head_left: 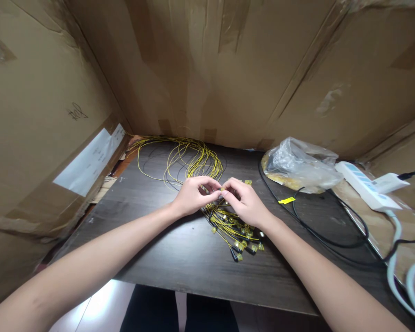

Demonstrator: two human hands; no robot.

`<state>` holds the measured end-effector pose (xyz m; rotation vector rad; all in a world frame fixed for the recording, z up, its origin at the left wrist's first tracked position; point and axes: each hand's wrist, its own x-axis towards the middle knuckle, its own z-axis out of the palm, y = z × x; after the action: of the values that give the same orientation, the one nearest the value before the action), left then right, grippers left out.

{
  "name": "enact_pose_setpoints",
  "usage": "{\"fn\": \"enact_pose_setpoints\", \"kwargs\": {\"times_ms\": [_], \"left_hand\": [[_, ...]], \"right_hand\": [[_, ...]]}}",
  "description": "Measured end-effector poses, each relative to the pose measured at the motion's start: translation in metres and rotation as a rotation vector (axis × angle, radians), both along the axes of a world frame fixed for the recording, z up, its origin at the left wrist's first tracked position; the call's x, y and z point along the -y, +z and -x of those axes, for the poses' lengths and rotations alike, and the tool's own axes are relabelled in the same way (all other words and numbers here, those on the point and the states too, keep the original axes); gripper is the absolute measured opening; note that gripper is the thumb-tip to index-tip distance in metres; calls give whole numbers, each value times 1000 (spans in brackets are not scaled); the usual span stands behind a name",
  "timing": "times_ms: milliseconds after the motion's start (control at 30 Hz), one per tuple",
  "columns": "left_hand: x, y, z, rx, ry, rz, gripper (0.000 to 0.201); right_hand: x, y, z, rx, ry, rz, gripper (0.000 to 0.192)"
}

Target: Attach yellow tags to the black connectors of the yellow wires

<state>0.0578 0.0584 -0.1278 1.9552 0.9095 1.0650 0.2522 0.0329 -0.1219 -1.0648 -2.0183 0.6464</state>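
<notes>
Nearest me, my two bare forearms reach forward over a dark wooden table (180, 258). My left hand (192, 196) and right hand (246, 203) meet at the table's middle, fingertips almost touching. Both sets of fingers are curled in and pinched close around a small yellow piece on a thin wire; I cannot tell exactly what that piece is. Just under my right hand lies a bundle of yellow wire ends (235, 233) with small yellow tags and dark plugs, fanned toward me. Beyond my hands, the yellow wires (190, 159) loop in a loose coil. To the right sit a black cable (332, 235), a crumpled plastic bag (302, 163) and a white power strip (361, 184). Cardboard walls (228, 69) enclose everything.
</notes>
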Motion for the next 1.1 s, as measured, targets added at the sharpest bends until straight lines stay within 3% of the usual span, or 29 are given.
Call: {"fn": "enact_pose_setpoints", "kwargs": {"times_ms": [233,467,733,967,1100], "left_hand": [[1,0,0,7,-14,-35,11],[0,-1,-1,-7,8,-18,11],[1,-2,-1,-10,-8,-61,12],[1,1,-1,-21,17,-34,10],[0,0,-1,-15,13,-32,14]], "right_hand": [[-2,-2,1,52,4,46,36],[-1,0,1,-7,-35,40,16],[-3,-2,1,-1,-2,152,37],[-2,-1,1,-44,-43,113,17],[-2,-1,1,-32,-33,116,21]]}}
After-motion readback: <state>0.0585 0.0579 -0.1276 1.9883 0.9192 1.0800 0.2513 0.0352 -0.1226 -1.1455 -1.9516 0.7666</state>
